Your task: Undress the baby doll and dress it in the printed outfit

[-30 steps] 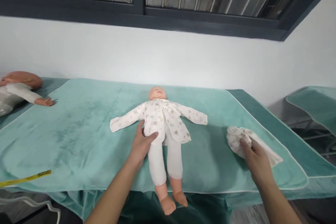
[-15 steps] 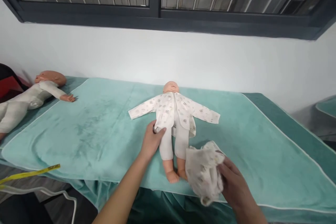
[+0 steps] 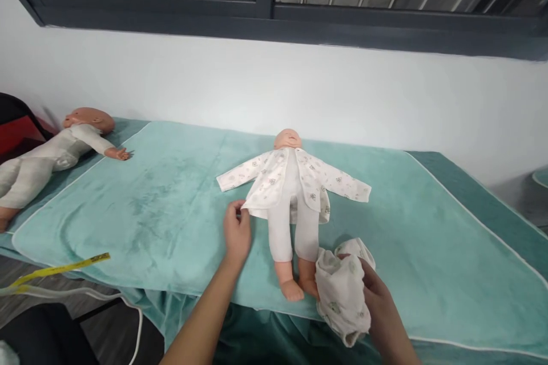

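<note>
A baby doll [image 3: 293, 239] lies on its back in the middle of the bed, head toward the wall and feet toward me. It wears a white printed jacket [image 3: 268, 182] that hangs open at the front, its sleeves spread wide and covering the doll's hands. My left hand [image 3: 238, 232] pinches the jacket's lower corner on the left and holds it out from the doll's side. In my right hand [image 3: 377, 296] is a bunched white printed baby garment [image 3: 342, 293], beside the doll's feet; its exact kind is hidden by the folds.
A second doll [image 3: 64, 148] in a white body lies at the far left. The green blanket [image 3: 171, 194] with white piping covers the bed. A yellow strip [image 3: 64, 267] and a white cable [image 3: 85, 292] hang at the lower left. Behind stands the wall [image 3: 214, 80].
My left hand has drawn the jacket's corner outward to the left, away from the doll's hip. The bunched garment has turned in my right hand. The view has shifted slightly.
</note>
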`<state>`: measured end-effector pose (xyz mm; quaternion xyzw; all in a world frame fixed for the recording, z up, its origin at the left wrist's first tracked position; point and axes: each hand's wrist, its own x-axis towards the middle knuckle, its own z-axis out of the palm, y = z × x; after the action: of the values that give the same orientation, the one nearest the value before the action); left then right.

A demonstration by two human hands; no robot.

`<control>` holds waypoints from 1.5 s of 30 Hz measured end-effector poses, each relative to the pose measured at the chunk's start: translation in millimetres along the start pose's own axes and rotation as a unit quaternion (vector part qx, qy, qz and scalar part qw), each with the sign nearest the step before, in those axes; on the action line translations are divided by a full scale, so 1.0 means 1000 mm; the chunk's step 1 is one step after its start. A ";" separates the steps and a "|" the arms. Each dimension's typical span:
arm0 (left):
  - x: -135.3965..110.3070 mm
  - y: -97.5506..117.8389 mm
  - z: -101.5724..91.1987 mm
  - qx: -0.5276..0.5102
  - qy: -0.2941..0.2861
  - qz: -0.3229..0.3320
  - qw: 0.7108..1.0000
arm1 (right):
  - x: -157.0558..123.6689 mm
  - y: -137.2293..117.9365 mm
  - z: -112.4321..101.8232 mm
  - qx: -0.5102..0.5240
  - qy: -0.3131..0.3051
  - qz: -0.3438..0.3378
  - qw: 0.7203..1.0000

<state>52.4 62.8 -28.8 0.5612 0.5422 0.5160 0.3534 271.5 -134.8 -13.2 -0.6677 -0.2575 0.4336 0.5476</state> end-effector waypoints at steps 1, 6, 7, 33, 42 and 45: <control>-0.001 -0.001 -0.002 0.000 0.016 -0.004 1.000 | -0.001 0.002 -0.001 0.001 0.002 0.001 1.000; -0.007 0.003 -0.005 0.050 -0.055 0.081 0.994 | -0.008 -0.002 0.007 0.025 0.011 0.034 0.999; -0.010 0.006 -0.006 0.048 -0.062 0.098 0.992 | -0.011 -0.003 0.014 0.047 0.012 0.048 0.998; -0.056 0.108 -0.034 -0.162 -0.005 0.063 0.985 | -0.003 -0.089 0.133 0.118 0.019 -0.258 0.959; -0.078 0.107 -0.037 -0.105 -0.071 -0.015 0.992 | -0.013 -0.080 0.092 -0.219 -0.147 -0.365 0.893; -0.078 0.112 -0.041 -0.117 -0.045 -0.033 0.992 | -0.018 -0.082 0.086 -0.257 -0.184 -0.315 0.895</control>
<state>49.3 -38.3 71.8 0.5201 0.4798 0.5384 0.4577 199.3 -83.8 68.6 -0.5772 -0.6531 0.2719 0.4078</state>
